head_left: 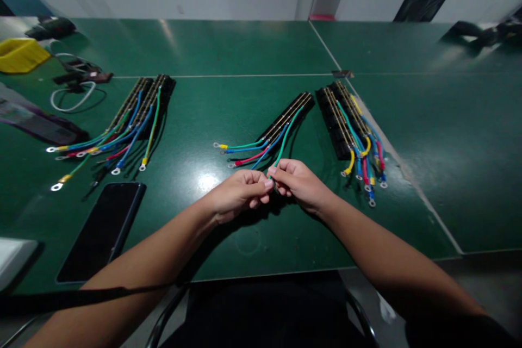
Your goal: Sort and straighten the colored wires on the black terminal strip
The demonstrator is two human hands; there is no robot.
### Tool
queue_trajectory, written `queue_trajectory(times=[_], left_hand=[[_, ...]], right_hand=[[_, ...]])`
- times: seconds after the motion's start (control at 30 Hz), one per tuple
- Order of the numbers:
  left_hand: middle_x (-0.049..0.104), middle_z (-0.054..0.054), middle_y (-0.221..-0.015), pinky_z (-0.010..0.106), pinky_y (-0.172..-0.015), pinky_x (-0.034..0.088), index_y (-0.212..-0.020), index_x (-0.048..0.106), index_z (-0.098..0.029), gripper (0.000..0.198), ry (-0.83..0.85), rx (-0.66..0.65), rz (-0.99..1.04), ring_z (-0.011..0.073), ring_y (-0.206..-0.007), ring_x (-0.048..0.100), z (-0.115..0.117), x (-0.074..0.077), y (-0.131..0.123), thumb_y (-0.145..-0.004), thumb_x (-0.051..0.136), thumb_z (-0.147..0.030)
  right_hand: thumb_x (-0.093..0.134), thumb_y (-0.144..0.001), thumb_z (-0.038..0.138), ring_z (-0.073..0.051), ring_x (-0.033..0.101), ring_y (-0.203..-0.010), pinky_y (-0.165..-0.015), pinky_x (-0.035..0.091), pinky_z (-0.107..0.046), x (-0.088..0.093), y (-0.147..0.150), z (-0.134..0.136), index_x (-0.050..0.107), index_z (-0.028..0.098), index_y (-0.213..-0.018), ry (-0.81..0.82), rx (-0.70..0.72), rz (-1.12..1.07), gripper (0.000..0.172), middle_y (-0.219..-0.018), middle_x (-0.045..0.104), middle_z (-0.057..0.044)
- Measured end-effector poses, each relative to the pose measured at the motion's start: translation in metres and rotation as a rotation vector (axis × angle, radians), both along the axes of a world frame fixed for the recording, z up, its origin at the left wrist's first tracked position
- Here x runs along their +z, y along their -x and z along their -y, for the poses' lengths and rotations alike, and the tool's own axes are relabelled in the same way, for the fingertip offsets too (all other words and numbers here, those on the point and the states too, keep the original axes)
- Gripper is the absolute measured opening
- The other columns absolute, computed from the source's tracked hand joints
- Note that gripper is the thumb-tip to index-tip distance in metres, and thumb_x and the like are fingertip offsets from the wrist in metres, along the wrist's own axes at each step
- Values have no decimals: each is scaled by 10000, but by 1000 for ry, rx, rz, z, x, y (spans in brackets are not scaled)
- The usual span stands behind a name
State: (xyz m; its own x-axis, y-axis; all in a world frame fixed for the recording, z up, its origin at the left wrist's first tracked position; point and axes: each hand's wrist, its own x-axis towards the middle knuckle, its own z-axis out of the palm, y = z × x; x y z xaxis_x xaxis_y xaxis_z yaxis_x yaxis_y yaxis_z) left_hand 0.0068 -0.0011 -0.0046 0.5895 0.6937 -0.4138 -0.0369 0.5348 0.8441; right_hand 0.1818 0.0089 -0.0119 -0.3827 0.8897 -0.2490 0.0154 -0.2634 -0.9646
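Observation:
A black terminal strip (281,119) with brass-coloured bars lies slanted on the green table in front of me. From it run green, blue and red wires, several ending in ring lugs. Near its end, one green wire (284,144) passes into my fingers. My left hand (244,191) pinches the wire's end region, fingers curled. Touching it, my right hand (299,182) is closed on the same green wire a little higher up. The tip of that wire is hidden by my fingers.
More wired terminal strips lie at left (153,99) and at right (340,119). A black phone (104,231) rests near my left forearm. Farther left are a yellow bin (22,56), a white cable (73,103) and a white object (15,258). The table's near edge runs below my hands.

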Motion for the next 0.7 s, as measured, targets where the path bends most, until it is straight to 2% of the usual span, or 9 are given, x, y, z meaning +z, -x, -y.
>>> queue_trajectory(times=[0.13, 0.3, 0.4, 0.53, 0.6, 0.7], left_hand=[[619, 25, -711, 132, -452, 330, -837, 614, -99, 276, 49, -35, 45, 34, -503, 496, -1, 3, 0, -806, 678, -366], [616, 16, -706, 132, -474, 352, -850, 616, -98, 266, 59, -20, 43, 28, -506, 503, -1, 2, 0, -809, 687, -351], [613, 10, -696, 133, -450, 325, -823, 599, -111, 273, 51, -25, 44, 29, -491, 498, -1, -1, 1, -806, 691, -367], [523, -43, -558, 145, -390, 202, -683, 517, -134, 326, 2, 19, 25, 8, -399, 355, -1, -4, 2, -789, 709, -375], [520, -43, -551, 150, -391, 198, -678, 519, -135, 335, 5, 6, 27, 8, -395, 340, -2, -4, 2, -786, 709, -389], [593, -6, -644, 148, -415, 244, -754, 587, -119, 306, 30, -30, 42, 14, -437, 409, -2, -1, 2, -770, 721, -393]], right_hand=[[624, -820, 396, -43, 407, -420, -389, 251, -171, 2, 1, 0, 496, 160, -686, 5, 8, -31, 300, -524, 523, 43], [612, -828, 386, -43, 377, -400, -382, 237, -173, 2, 1, 0, 500, 164, -698, 8, 7, -13, 279, -486, 489, 56], [617, -825, 375, -44, 391, -410, -388, 246, -170, 1, 1, 0, 499, 163, -704, 4, 5, -12, 271, -494, 492, 54], [602, -838, 400, -45, 384, -402, -385, 249, -171, -1, 0, 0, 495, 168, -717, 3, 2, 5, 283, -487, 485, 58], [599, -841, 408, -45, 378, -400, -385, 249, -172, -1, 0, 0, 494, 168, -716, 1, 6, 14, 290, -485, 484, 57], [609, -832, 404, -45, 381, -403, -386, 244, -172, 1, 1, 0, 491, 167, -705, 1, 6, 12, 293, -487, 487, 55]])
